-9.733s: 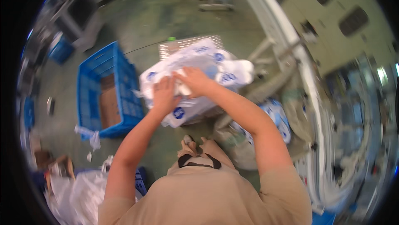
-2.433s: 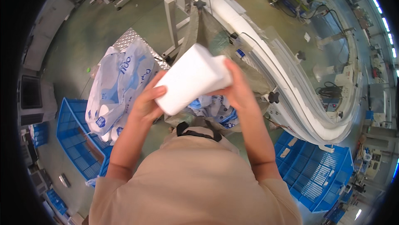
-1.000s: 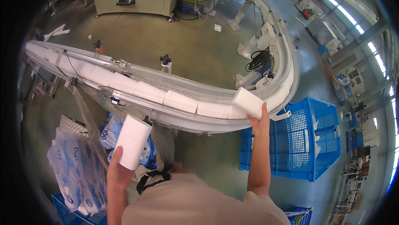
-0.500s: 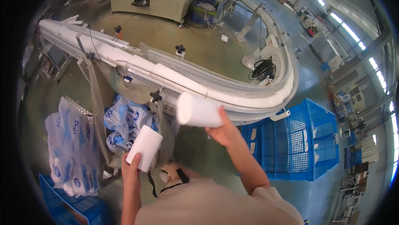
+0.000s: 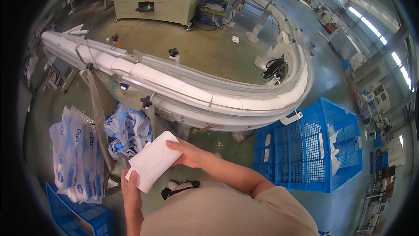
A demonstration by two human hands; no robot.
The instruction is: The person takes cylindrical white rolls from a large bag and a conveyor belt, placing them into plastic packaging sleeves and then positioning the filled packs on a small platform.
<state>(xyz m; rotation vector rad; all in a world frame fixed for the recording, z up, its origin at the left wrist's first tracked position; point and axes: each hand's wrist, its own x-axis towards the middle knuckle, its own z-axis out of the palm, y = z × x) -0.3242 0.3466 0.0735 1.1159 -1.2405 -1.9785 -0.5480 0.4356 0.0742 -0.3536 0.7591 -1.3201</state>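
In front of my body a white paper roll [image 5: 158,157] is tilted, with its upper end toward the right. My right hand [image 5: 185,152] grips that upper end, thumb on top. At the lower left, my left hand [image 5: 131,189] is closed, its thumb against white paper. The roll in my left hand lies mostly behind the front one; only slivers of its edge show. Just beyond my hands, a curved conveyor [image 5: 174,109] carries a line of white paper rolls [image 5: 192,92].
Blue-printed plastic bags [image 5: 74,157] hang at left, with a crumpled bag bundle [image 5: 128,131] beside them. A blue crate [image 5: 301,153] holding white scraps stands right; another blue crate [image 5: 83,214] is lower left. A beige cabinet [image 5: 168,0] stands beyond the conveyor.
My right hand has brought its roll down and left from beside the conveyor, over the roll in my left hand. The two rolls now overlap. My view has shifted slightly.
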